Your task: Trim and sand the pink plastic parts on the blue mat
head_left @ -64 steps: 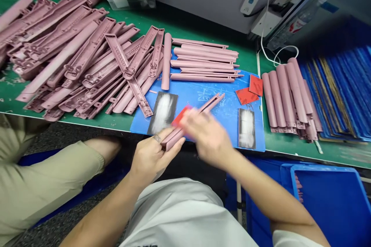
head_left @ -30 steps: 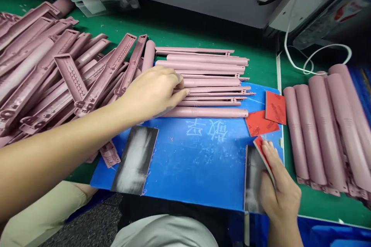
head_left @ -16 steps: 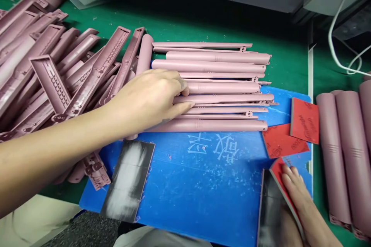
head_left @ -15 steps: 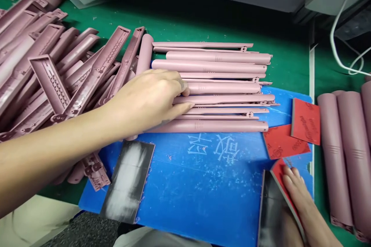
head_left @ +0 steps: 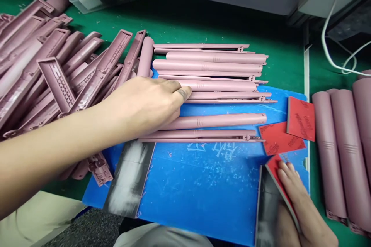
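My left hand reaches across the blue board, fingers together and curled over the left ends of two pink plastic parts: a rounded shell and a flat strip. These two lie apart from the neat stack of pink parts behind them. At the lower right, my right hand holds a red sanding sponge by its edge, resting against a grey sandpaper sheet.
A big loose pile of pink housings covers the green bench at left. A row of pink rounded shells lies at right. Two more red sponges and a second grey sheet sit on the board. Another person's beige-clad leg is at lower left.
My left hand set a part on the stack, then drew two pink parts off it toward me. My right hand stayed at the board's corner with the red sponge.
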### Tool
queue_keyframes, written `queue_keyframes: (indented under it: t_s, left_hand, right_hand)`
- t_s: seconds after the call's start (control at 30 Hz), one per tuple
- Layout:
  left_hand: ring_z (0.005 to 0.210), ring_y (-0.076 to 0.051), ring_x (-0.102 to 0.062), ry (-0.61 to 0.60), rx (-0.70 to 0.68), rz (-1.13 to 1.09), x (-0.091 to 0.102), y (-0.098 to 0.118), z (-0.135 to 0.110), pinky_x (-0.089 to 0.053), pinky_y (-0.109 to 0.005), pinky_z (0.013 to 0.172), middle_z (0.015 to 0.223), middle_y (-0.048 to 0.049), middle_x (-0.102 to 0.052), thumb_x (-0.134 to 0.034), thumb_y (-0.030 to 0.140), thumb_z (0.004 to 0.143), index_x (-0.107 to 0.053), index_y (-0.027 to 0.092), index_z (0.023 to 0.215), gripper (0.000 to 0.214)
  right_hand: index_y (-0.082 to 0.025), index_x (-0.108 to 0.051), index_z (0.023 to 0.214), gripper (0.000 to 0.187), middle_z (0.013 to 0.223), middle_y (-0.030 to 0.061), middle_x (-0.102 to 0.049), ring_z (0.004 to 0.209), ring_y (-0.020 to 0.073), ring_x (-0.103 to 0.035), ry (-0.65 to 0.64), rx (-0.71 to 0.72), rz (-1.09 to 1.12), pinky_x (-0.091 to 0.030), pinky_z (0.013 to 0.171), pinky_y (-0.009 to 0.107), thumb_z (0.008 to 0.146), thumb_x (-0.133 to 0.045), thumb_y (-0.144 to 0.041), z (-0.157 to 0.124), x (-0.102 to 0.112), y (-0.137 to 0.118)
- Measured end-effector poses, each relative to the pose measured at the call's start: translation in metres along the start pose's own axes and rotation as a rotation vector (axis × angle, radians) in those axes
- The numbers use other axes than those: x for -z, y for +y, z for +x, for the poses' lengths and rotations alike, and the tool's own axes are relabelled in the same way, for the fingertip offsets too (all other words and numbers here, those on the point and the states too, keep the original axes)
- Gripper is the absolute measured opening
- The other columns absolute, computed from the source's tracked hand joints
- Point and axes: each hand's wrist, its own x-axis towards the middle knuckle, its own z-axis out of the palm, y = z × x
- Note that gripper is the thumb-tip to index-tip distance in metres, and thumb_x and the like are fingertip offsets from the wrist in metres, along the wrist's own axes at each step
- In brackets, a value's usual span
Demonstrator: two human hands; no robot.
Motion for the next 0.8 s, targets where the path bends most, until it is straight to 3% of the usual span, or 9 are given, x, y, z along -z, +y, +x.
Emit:
queue_keyframes:
  t_s: [0.1,0.17,0.27,0.37,0.47,0.53,0.67,0.8]
  left_hand:
    - [0.106,-0.035,-0.082,-0.006,-0.126,0.143,0.000,0.002,-0.004,-0.064,-0.044,0.077,0.127,-0.0177,-0.081,-0.042,0.017,0.106,-0.067,0.012,0.148,0.049]
    - [0.107,-0.035,-0.082,0.025,-0.131,0.199,-0.002,0.003,-0.005,-0.064,-0.042,0.074,0.129,-0.0182,-0.081,-0.040,0.020,0.108,-0.064,0.011,0.153,0.052]
    - [0.106,-0.034,-0.082,0.065,-0.117,0.208,-0.004,0.005,-0.009,-0.061,-0.039,0.070,0.123,-0.0155,-0.083,-0.046,0.034,0.111,-0.067,0.010,0.147,0.048]
    - [0.098,-0.030,-0.083,0.207,-0.144,0.164,0.003,0.010,-0.023,-0.057,-0.037,0.066,0.115,-0.0099,-0.084,-0.054,0.038,0.112,-0.073,0.013,0.132,0.037]
    - [0.076,-0.023,-0.079,0.421,-0.126,0.113,0.016,0.022,-0.053,-0.050,-0.035,0.056,0.106,-0.0037,-0.084,-0.060,0.029,0.109,-0.071,0.019,0.129,0.024]
    - [0.071,-0.021,-0.077,0.496,-0.094,0.072,0.023,0.037,-0.079,-0.047,-0.034,0.054,0.104,-0.0034,-0.083,-0.065,0.026,0.107,-0.066,0.020,0.135,0.028]
    - [0.088,-0.024,-0.078,0.462,-0.004,-0.059,0.025,0.076,-0.131,-0.057,-0.033,0.071,0.110,-0.0091,-0.079,-0.067,0.019,0.106,-0.062,0.014,0.139,0.034]
    - [0.092,-0.026,-0.075,0.418,0.055,-0.178,0.011,0.110,-0.176,-0.060,-0.035,0.082,0.107,-0.0125,-0.075,-0.065,0.013,0.104,-0.062,0.009,0.141,0.037]
  right_hand:
    - [-0.026,-0.054,0.167,0.068,0.165,0.0077,-0.061,0.152,0.0336,-0.061,0.027,0.042,0.009,-0.046,0.133,0.056,0.104,-0.057,-0.001,0.001,-0.002,0.003]
    - [-0.026,-0.054,0.167,0.069,0.165,0.0079,-0.062,0.152,0.0332,-0.061,0.039,0.066,0.009,-0.046,0.133,0.057,0.104,-0.056,0.000,0.001,-0.003,0.006]
    - [-0.026,-0.054,0.167,0.069,0.165,0.0074,-0.062,0.154,0.0311,-0.060,0.049,0.100,0.018,-0.045,0.134,0.054,0.103,-0.054,0.000,0.001,-0.005,0.009]
    - [-0.026,-0.054,0.167,0.068,0.165,0.0072,-0.062,0.155,0.0308,-0.058,0.058,0.095,0.026,-0.043,0.135,0.057,0.104,-0.051,-0.001,0.000,-0.007,0.012]
    - [-0.028,-0.053,0.168,0.069,0.165,0.0066,-0.062,0.156,0.0313,-0.057,0.080,0.102,0.027,-0.045,0.133,0.061,0.104,-0.048,-0.002,0.000,-0.009,0.014]
    - [-0.029,-0.053,0.168,0.071,0.165,0.0061,-0.061,0.155,0.0312,-0.058,0.098,0.123,0.010,-0.047,0.132,0.062,0.103,-0.047,-0.001,-0.001,-0.011,0.015]
    - [-0.029,-0.052,0.169,0.077,0.165,0.0066,-0.061,0.153,0.0307,-0.060,0.112,0.171,-0.042,-0.049,0.131,0.059,0.098,-0.047,0.001,-0.001,-0.013,0.016]
    - [-0.025,-0.058,0.164,0.075,0.161,0.0089,-0.065,0.150,0.0318,-0.063,0.117,0.187,-0.077,-0.050,0.130,0.058,0.094,-0.051,0.000,0.000,-0.012,0.014]
